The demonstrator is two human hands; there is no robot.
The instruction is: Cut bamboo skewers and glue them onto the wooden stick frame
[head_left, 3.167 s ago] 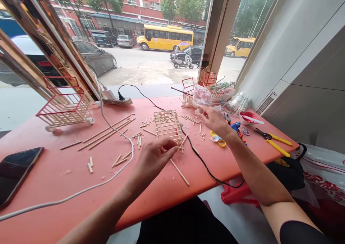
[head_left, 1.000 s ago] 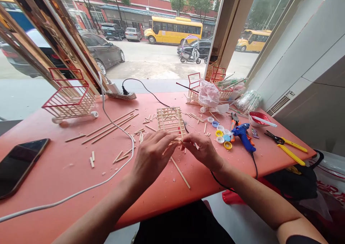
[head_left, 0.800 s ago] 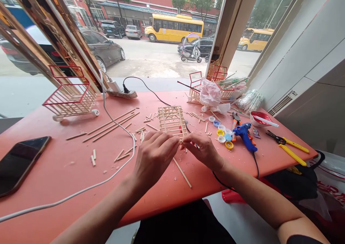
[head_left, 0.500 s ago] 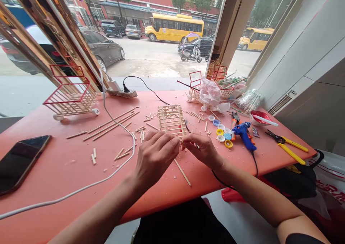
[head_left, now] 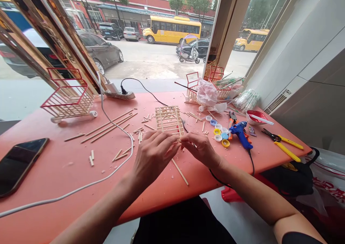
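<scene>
A small frame of thin wooden sticks [head_left: 169,118], built like a ladder-sided cage, lies near the middle of the pink table. At its near end the fingertips of both hands meet. My left hand [head_left: 157,148] is closed in a pinch there, its back hiding part of the frame's corner. From the other side my right hand [head_left: 198,147] pinches the same near edge, thumb against forefinger. Whatever small piece sits right between the fingertips is too hidden to make out. Just below the hands a loose wooden stick [head_left: 180,172] lies slanted on the table.
Right of the hands are bottle caps [head_left: 217,131], a blue glue gun [head_left: 242,134] and yellow-handled pliers [head_left: 287,147]. At the left stand a finished stick cart [head_left: 67,100] and a phone [head_left: 20,165]. A white cable [head_left: 107,177] crosses the table among cut sticks [head_left: 107,129].
The view has shifted slightly, so the table's things appear a little further left. Both hands stay pinched at the frame's near end, with hardly any movement.
</scene>
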